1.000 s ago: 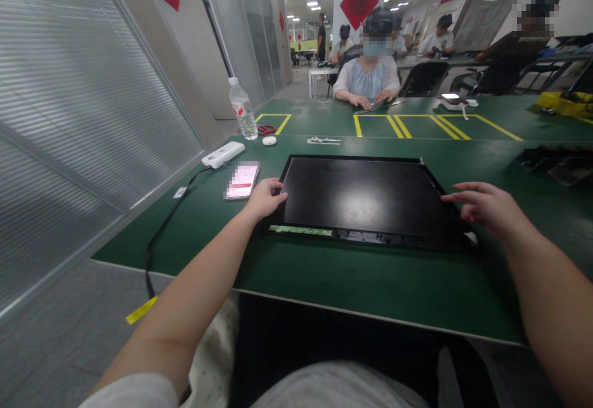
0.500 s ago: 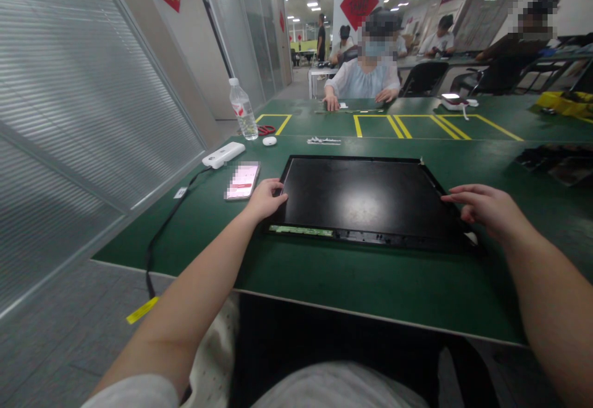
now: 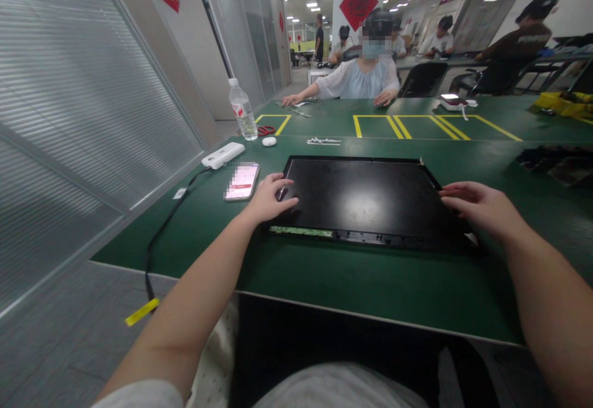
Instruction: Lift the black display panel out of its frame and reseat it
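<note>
A black display panel (image 3: pixel 361 195) lies face up on the green table, its dark screen set in a shallow black frame. A narrow green circuit board (image 3: pixel 301 232) shows along its near left edge. My left hand (image 3: pixel 271 198) rests over the panel's left edge, thumb and fingers spread apart on the surface. At the opposite edge, my right hand (image 3: pixel 479 204) touches the frame with outstretched fingers, the thumb lying below them. A small pale tab (image 3: pixel 421 161) sticks up at the far right corner.
Left of the panel are a phone (image 3: pixel 242 181), a white power bank (image 3: pixel 223 155) with a black cable, an earbud case (image 3: pixel 269 141), red-handled scissors (image 3: pixel 265 130) and a water bottle (image 3: pixel 243 111). Thin grey strips (image 3: pixel 323 141) lie beyond. A co-worker (image 3: pixel 365 74) sits opposite.
My left hand has slid further over the panel, its thumb and fingers spreading. My right hand's fingers have drawn together at the edge. The co-worker's hand has moved a thin strip leftward.
</note>
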A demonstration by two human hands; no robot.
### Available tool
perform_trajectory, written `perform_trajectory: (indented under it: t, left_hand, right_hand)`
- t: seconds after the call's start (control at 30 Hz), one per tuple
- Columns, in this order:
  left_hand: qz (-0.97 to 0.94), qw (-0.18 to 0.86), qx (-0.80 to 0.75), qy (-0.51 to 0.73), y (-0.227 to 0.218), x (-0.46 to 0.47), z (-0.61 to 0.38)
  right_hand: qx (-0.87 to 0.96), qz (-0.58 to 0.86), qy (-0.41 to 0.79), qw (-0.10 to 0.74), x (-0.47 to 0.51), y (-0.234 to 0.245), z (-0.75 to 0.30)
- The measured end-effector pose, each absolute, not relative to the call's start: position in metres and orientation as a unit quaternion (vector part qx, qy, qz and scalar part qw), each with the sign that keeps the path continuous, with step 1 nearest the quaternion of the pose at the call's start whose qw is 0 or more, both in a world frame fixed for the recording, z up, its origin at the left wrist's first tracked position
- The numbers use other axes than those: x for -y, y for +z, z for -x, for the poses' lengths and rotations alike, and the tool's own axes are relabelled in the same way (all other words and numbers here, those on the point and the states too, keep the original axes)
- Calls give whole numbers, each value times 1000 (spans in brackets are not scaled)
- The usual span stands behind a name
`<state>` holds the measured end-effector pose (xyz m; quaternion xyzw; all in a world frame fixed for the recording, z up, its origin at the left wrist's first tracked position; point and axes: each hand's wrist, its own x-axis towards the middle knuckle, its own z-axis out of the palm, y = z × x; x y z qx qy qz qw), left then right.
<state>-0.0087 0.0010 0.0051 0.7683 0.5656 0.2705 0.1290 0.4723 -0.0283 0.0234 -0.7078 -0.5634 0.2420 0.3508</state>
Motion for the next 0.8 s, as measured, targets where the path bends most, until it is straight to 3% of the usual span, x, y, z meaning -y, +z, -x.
perform_trajectory:
  t: [0.27, 0.6, 0.8]
  left_hand:
    - [-843, 195, -445, 230, 16, 8, 3]
    - [-862, 206, -413, 210, 16, 8, 3]
    - [-857, 209, -420, 212, 15, 6, 3]
  right_hand:
    - [789, 561, 149, 202, 26, 10, -478]
    - [798, 562, 176, 132, 27, 6, -487]
    - [797, 565, 160, 139, 26, 7, -484]
